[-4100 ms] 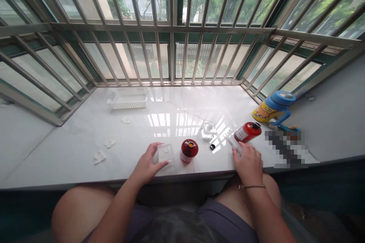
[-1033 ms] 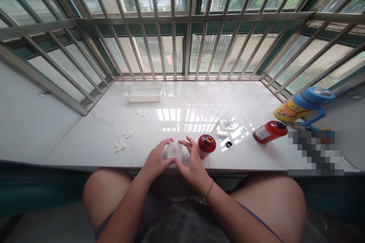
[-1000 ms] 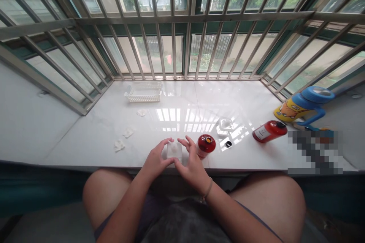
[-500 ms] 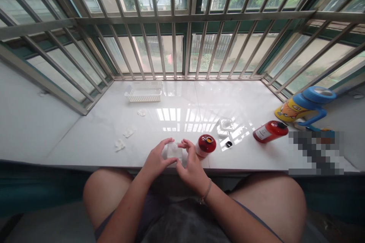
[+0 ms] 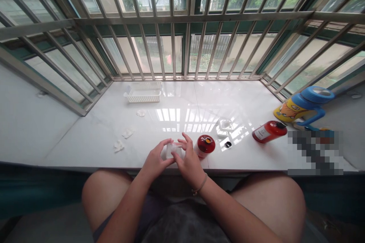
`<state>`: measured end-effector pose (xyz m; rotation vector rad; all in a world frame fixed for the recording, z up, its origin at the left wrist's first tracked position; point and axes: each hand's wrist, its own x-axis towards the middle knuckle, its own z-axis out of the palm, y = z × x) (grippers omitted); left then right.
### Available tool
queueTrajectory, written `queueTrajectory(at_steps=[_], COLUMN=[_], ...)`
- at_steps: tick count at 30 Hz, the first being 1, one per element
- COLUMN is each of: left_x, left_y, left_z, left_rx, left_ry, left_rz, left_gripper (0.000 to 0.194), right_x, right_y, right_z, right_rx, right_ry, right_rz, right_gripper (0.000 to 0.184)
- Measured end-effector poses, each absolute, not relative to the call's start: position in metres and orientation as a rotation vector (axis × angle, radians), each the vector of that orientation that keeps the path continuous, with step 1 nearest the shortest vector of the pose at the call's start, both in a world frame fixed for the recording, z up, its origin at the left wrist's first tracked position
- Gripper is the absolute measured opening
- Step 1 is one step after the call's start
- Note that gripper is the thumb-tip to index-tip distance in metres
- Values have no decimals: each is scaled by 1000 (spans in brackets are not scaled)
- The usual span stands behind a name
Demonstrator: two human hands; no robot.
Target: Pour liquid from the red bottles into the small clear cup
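A small clear square container [image 5: 171, 149] rests near the front edge of the white sill [image 5: 182, 114]. My left hand [image 5: 155, 159] grips its left side, thumb and fingers curled round it. My right hand [image 5: 188, 159] covers its right side, with fingers bent over the top; whether they pinch anything is hidden. Just right of my right hand stands an upright red bottle [image 5: 204, 145] with its mouth uncovered. A small black cap [image 5: 227, 144] lies beyond it.
A second red bottle [image 5: 268, 130] lies on its side at the right, beside a yellow and blue cup [image 5: 302, 105]. A clear dish [image 5: 225, 126] sits mid-sill, a white basket [image 5: 143, 93] at the back left, and three white pads [image 5: 127, 133] on the left. Metal bars enclose the sill.
My right hand left the lying red bottle and came to the clear container. Over the last second its fingers closed further over the container's top. My left hand kept its hold.
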<state>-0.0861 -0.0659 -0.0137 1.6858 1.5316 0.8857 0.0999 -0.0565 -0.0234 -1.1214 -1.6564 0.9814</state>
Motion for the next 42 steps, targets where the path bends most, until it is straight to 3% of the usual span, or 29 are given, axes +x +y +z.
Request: queueTrajectory(at_steps=[7,10,22,26,30,35,38,42], left_x=[-86,-86,-81,-81,-83,-84,-84,-85], left_y=[-66,-67,-67,-66,-66,-65,-64,-64], left_z=[-16,-17,-23,-26,-29,-31,-31,-32], left_rx=[1693,1698,1756,1772,1791,1790,1790,1822], left_ry=[1540,1551,1602,1604,1592,1586,1591,1565], left_rz=[901,908,966,986,996,1005,1006,1024], left_gripper=[63,62,55,56,63,63,61,56], right_x=[98,95,90,107,163,265,308,328], right_y=[-48,-48,-48,-73,-108,-79,-32,14], right_z=[-24,-21,-18,6,43,45,18,-14], right_rx=[-1243,-1268,-1317,-1268,-1132,-1205,-1498,-1619], right_ry=[-1664,-1688,-1594,-1707,-1913,-1884,-2032,-2229], right_rz=[807,778,753,748,673,96,-92,-37], right_gripper=[38,31,38,50,28,24,36,54])
